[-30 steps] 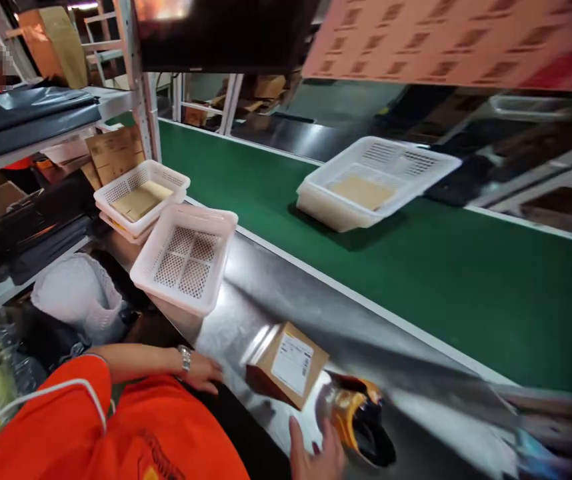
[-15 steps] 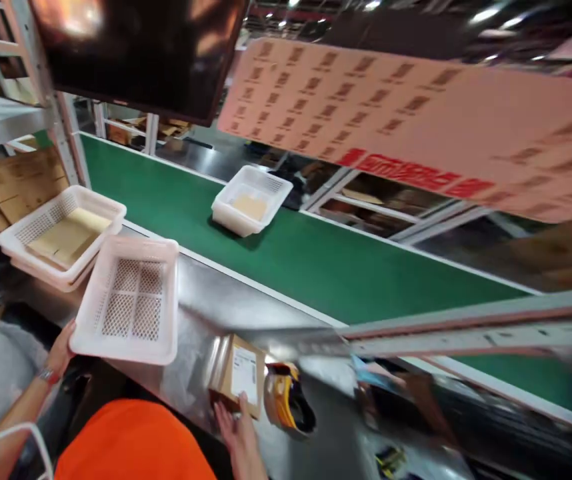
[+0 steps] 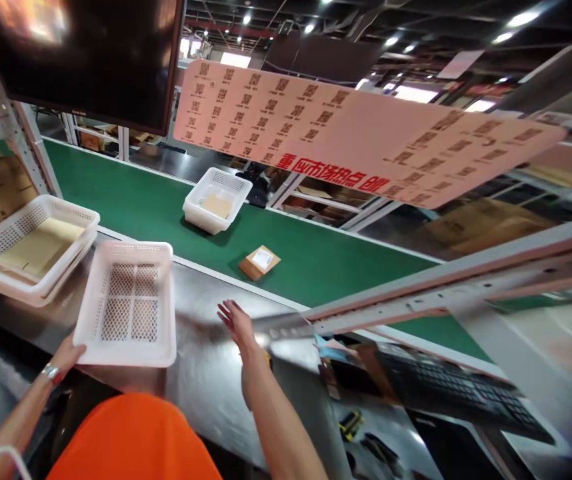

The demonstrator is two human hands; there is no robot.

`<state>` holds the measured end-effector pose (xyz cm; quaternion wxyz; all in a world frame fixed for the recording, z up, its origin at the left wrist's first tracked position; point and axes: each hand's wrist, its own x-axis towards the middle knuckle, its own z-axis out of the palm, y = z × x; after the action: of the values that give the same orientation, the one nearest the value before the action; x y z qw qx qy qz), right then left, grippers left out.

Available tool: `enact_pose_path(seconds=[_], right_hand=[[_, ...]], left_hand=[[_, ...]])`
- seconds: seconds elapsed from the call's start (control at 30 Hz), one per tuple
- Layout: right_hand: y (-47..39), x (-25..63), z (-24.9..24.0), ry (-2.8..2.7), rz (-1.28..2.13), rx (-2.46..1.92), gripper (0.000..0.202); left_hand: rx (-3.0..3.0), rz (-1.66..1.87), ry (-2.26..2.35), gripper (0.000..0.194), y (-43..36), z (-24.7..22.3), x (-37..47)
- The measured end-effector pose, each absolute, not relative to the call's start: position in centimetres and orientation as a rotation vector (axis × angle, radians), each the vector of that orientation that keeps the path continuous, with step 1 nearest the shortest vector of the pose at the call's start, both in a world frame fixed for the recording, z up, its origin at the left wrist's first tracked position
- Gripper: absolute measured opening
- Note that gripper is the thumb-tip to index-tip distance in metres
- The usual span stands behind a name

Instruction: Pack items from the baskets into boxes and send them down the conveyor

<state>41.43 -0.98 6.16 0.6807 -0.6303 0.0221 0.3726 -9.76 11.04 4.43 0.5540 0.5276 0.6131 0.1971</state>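
My left hand (image 3: pixel 67 355) grips the lower left corner of an empty white mesh-bottomed basket (image 3: pixel 125 303) at the edge of the metal table (image 3: pixel 201 373). My right hand (image 3: pixel 237 321) reaches out over the table with its fingers apart and holds nothing. Beyond it, a small brown box (image 3: pixel 260 262) with a white label lies on the green belt (image 3: pixel 311 267). The yellow and black object by the right forearm is mostly hidden behind it.
Stacked white baskets (image 3: pixel 73 210) with flat cardboard stand at the left. Another white basket pair (image 3: pixel 219 200) sits on the belt. A metal post (image 3: pixel 416 293) crosses at the right, above a keyboard (image 3: pixel 461 387). A pink code board (image 3: pixel 361 133) hangs ahead.
The labelled box has gone from the table beside my right hand to the green belt. My right hand has moved forward and opened away from it. The view has shifted right.
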Motion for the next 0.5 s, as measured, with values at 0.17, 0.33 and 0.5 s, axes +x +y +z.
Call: enact_pose_path(seconds=[0.17, 0.33, 0.5], right_hand=[[-4.9, 32.0, 3.8, -0.211, 1.14, -1.461, 0.067], [-10.7, 31.2, 3.4, -0.156, 0.982, -1.469, 0.047], [-15.4, 33.5, 3.9, 0.083, 0.716, -1.539, 0.049]], left_hand=[[1.383, 0.383, 1.262, 0.078, 10.6, 3.2, -3.9], [1.571, 0.24, 0.956, 0.088, 12.3, 2.1, 3.5], [1.705, 0.029, 0.627, 0.084, 14.9, 2.4, 12.3]])
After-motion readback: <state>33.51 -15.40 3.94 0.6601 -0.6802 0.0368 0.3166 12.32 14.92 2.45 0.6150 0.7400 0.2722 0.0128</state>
